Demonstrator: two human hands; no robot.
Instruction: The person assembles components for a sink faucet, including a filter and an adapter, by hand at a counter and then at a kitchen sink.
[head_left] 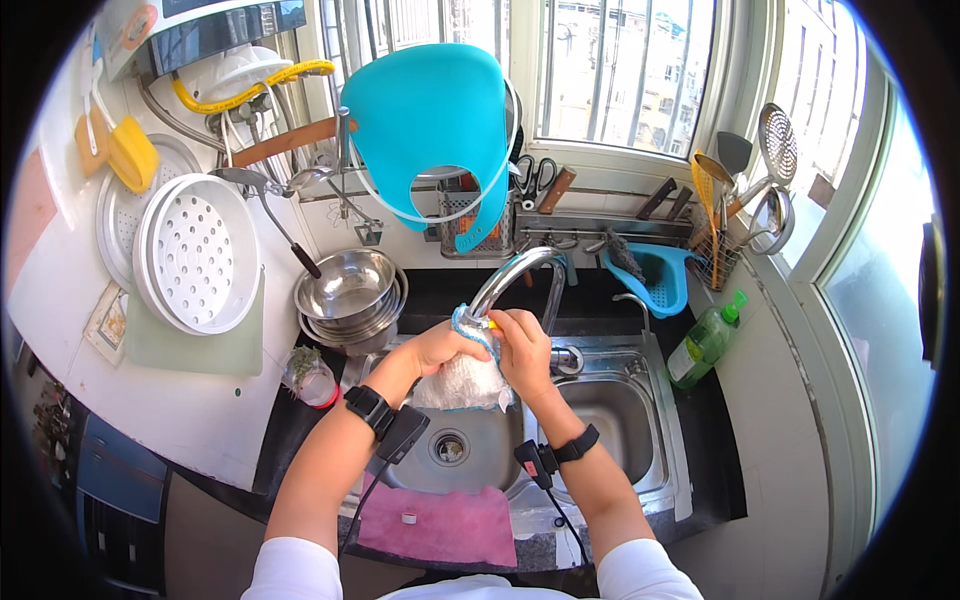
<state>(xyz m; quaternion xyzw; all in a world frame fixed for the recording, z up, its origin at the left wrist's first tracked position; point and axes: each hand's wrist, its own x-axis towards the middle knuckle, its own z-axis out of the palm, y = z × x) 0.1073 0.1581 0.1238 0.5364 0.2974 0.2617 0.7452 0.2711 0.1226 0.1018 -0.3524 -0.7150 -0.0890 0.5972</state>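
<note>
A fluffy white cloth with blue edging [462, 384] hangs from my hands over the left basin. Its upper part is wrapped around the end of the curved chrome faucet [512, 268]. My left hand [440, 348] is closed on the cloth from the left, thumb toward the spout. On the other side, my right hand [524, 350] pinches the cloth's edge against the spout end, where a small yellow bit shows by the fingertips. The cloth hides the spout's mouth.
The double steel sink [655, 440] has a pink cloth [440, 525] on its front edge. Stacked steel bowls [345, 290] and a glass jar [310, 378] stand left, a green soap bottle [705, 345] right. Behind are a hanging turquoise bib [425, 110] and a blue drainer [662, 280].
</note>
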